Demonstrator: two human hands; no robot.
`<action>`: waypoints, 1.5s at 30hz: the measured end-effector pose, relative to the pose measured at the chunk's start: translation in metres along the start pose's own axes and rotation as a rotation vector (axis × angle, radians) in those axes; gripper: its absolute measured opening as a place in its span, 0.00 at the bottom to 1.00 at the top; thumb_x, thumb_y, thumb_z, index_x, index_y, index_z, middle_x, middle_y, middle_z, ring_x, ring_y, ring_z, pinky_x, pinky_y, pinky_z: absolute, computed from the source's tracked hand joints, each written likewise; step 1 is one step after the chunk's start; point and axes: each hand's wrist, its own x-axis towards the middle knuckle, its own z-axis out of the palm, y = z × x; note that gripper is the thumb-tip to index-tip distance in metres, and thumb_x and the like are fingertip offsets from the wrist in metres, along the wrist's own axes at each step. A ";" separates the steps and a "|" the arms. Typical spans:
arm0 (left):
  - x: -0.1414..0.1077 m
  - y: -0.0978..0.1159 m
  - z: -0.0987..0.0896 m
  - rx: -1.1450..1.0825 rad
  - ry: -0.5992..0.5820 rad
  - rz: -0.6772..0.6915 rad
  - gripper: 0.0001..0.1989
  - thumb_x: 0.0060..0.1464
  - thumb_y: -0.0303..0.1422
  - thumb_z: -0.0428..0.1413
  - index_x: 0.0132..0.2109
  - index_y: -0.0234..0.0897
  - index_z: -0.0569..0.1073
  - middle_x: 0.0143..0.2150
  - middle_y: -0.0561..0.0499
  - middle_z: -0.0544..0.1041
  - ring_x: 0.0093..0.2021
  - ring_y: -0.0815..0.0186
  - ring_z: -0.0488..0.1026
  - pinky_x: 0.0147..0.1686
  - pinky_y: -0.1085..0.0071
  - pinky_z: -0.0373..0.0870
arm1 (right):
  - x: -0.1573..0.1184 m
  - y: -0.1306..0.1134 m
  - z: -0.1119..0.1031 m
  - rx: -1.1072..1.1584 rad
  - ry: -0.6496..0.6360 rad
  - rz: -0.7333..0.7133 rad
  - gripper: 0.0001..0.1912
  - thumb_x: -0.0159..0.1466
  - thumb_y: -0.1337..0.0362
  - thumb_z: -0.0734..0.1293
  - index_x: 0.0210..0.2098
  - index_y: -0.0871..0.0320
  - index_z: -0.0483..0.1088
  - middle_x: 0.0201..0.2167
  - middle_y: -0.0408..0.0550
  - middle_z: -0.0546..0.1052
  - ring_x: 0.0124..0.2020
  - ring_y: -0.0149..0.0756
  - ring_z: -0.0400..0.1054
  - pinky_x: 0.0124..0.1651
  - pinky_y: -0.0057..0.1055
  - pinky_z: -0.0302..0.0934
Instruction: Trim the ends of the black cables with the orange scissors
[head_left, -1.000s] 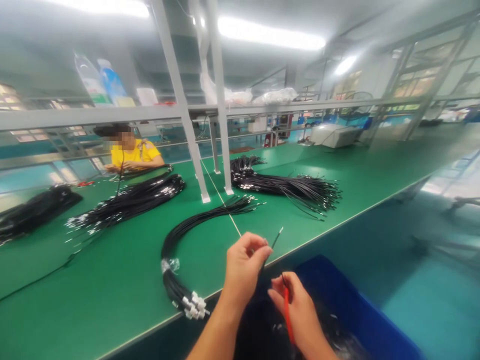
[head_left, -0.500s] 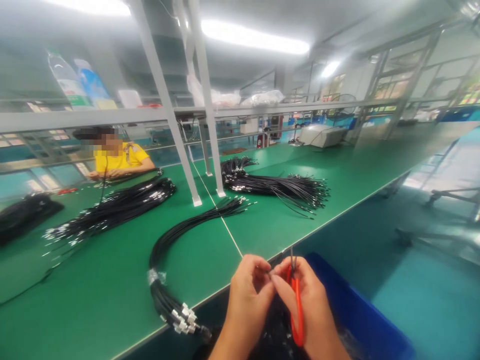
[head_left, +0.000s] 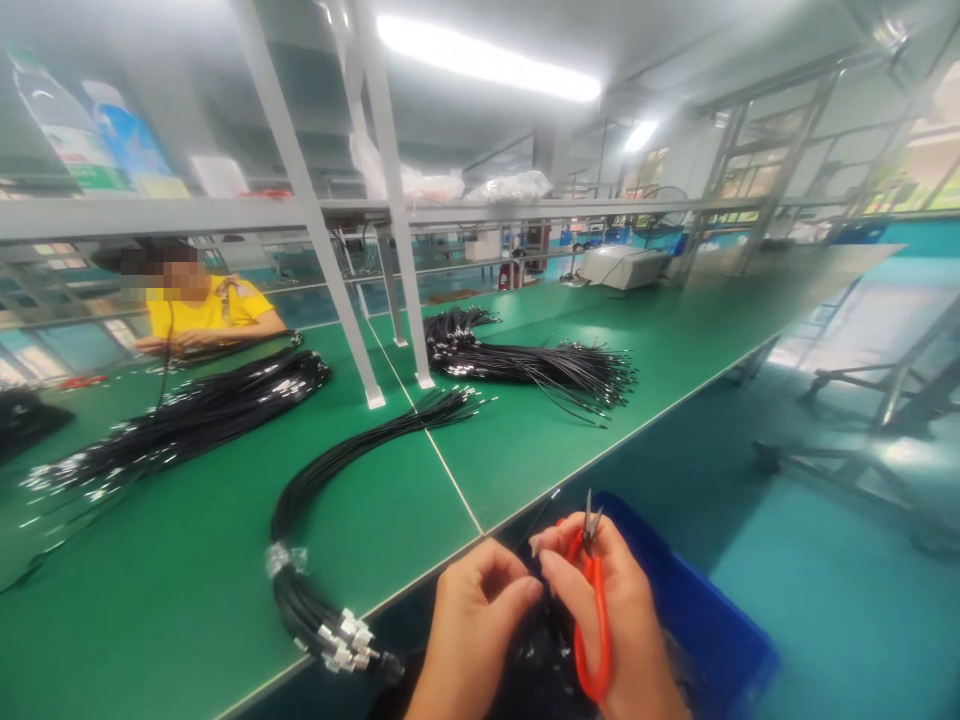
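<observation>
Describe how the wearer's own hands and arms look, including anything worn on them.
The left hand and the right hand are both bare, with no gloves. No sleeve, watch or bracelet shows on either arm, as far as the picture reaches. I see no ring, though some fingers are partly hidden. No markings can be made out.

Left hand (head_left: 476,625), right hand (head_left: 619,600) bare; fingers (head_left: 517,603) ungloved; forearms (head_left: 441,690) uncovered where visible.
</observation>
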 end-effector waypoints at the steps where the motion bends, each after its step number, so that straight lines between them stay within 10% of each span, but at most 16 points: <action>1: 0.000 0.000 0.000 0.010 -0.005 -0.009 0.08 0.39 0.32 0.59 0.20 0.36 0.67 0.17 0.57 0.67 0.20 0.70 0.61 0.22 0.74 0.58 | 0.000 0.001 0.000 -0.002 0.003 -0.002 0.11 0.49 0.66 0.72 0.29 0.54 0.67 0.24 0.39 0.75 0.28 0.34 0.71 0.33 0.29 0.64; 12: -0.002 -0.007 0.002 0.016 -0.037 -0.040 0.08 0.41 0.30 0.59 0.21 0.36 0.67 0.16 0.58 0.65 0.20 0.71 0.59 0.22 0.76 0.55 | -0.003 -0.008 0.000 -0.036 -0.027 0.057 0.10 0.51 0.65 0.72 0.28 0.55 0.66 0.24 0.38 0.73 0.26 0.31 0.67 0.30 0.26 0.62; 20: -0.004 -0.017 0.002 -0.163 -0.147 -0.022 0.10 0.47 0.36 0.61 0.27 0.36 0.69 0.23 0.54 0.73 0.23 0.69 0.66 0.25 0.75 0.61 | -0.007 -0.003 -0.002 0.349 -0.004 0.395 0.08 0.46 0.66 0.73 0.26 0.56 0.70 0.23 0.42 0.72 0.24 0.33 0.66 0.28 0.29 0.65; 28: -0.003 -0.007 0.010 -0.125 0.033 0.158 0.06 0.50 0.34 0.59 0.31 0.37 0.73 0.26 0.54 0.70 0.25 0.67 0.69 0.27 0.72 0.67 | -0.019 -0.007 0.010 0.290 0.020 0.248 0.06 0.49 0.65 0.72 0.27 0.53 0.70 0.24 0.41 0.71 0.28 0.36 0.67 0.34 0.32 0.67; 35: 0.007 -0.001 0.004 -0.483 -0.196 -0.005 0.08 0.48 0.34 0.62 0.28 0.34 0.75 0.19 0.55 0.70 0.21 0.70 0.66 0.25 0.73 0.65 | -0.006 -0.009 0.002 0.318 -0.026 0.390 0.06 0.45 0.64 0.71 0.22 0.55 0.70 0.20 0.41 0.72 0.23 0.33 0.66 0.30 0.31 0.66; 45: 0.009 0.006 0.013 -0.536 -0.235 -0.071 0.11 0.43 0.34 0.63 0.25 0.35 0.69 0.21 0.55 0.70 0.22 0.71 0.66 0.23 0.75 0.62 | -0.006 -0.023 -0.006 0.080 -0.067 0.264 0.02 0.50 0.63 0.69 0.23 0.53 0.72 0.21 0.44 0.75 0.24 0.41 0.69 0.26 0.36 0.65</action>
